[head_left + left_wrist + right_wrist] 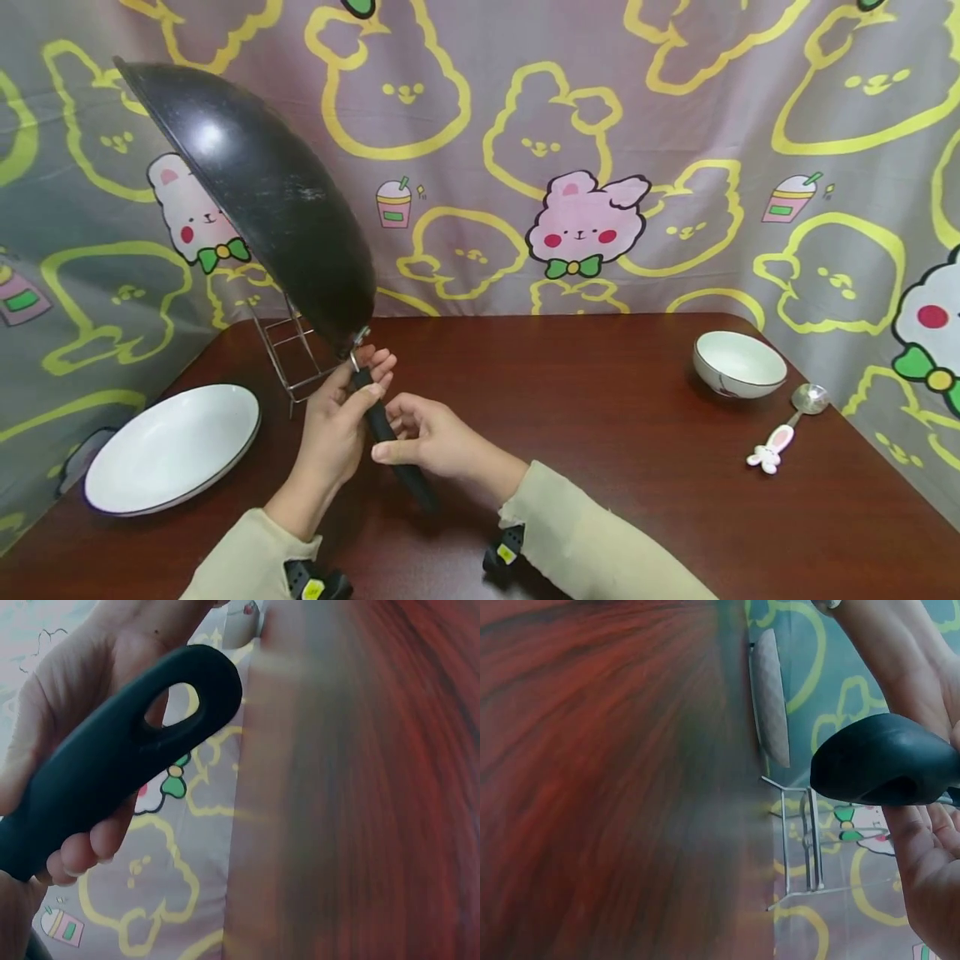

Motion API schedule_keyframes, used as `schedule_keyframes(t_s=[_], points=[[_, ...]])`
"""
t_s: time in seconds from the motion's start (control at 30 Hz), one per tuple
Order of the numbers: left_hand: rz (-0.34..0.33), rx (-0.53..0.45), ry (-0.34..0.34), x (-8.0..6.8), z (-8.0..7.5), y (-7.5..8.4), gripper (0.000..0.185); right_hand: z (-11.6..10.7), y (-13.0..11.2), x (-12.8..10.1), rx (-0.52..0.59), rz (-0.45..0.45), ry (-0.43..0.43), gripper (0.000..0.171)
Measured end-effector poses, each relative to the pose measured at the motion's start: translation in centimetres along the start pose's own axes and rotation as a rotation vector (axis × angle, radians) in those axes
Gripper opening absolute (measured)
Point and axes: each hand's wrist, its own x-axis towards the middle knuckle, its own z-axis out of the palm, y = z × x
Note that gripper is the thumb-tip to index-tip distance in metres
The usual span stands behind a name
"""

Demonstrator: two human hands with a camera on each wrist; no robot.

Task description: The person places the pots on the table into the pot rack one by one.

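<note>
Fingers of left hand (pixel 339 412) and right hand (pixel 435 435) clamped on black handle (pixel 380 422) of round black metal wok (pixel 262 187), tilted in air at left. White oval dark-rimmed dish (pixel 172 450) on brown wooden table (pixel 570 400), left.

The hollow of a round black wok (pixel 262 192) is turned out of sight in the head view, while the thumbs of the left hand (pixel 337 417) and right hand (pixel 431 433) cover parts of its matte black handle (pixel 382 421). A silver wire rack (pixel 288 342) stands partly hidden behind the pan, and the bottom edge cuts off both pale beige sleeves (pixel 592 533). A dark mark on the round white bowl (pixel 738 362) is too small to identify. In the left wrist view, the frame crops the handle; part of the red-brown wooden table (pixel 360 825) blurs.
</note>
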Motion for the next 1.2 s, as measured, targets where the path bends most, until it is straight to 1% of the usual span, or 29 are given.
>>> schedule_keyframes(t_s=[0.1,0.27,0.4,0.57,0.67,0.93,1.1,1.2], points=[[-0.013,0.004,-0.004,0.0,-0.6,0.1,0.038,0.5,0.2,0.4,0.024,-0.005,0.0,0.029],[-0.013,-0.009,-0.018,0.0,-1.6,0.0,0.035,1.5,0.2,0.9,0.078,0.026,-0.011,0.028],[-0.004,-0.055,-0.051,0.2,-2.3,-0.1,0.033,2.2,0.0,1.2,0.143,0.049,0.003,0.025],[0.012,-0.145,-0.102,0.4,-3.1,-0.3,0.032,2.8,-0.3,1.7,0.183,0.073,0.026,0.023],[0.013,-0.18,-0.116,0.5,-3.4,-0.4,0.032,2.9,-0.4,1.8,0.172,0.087,0.038,0.022],[-0.016,-0.183,-0.108,0.3,-3.7,-0.6,0.03,3.3,-0.7,2.0,0.119,0.126,0.067,0.023],[-0.017,-0.212,-0.12,0.2,-4.1,-0.8,0.031,3.6,-0.9,2.0,0.09,0.155,0.092,0.022],[-0.027,-0.225,-0.12,0.0,-4.4,-1.1,0.031,3.9,-0.8,2.0,0.065,0.18,0.087,0.022]])
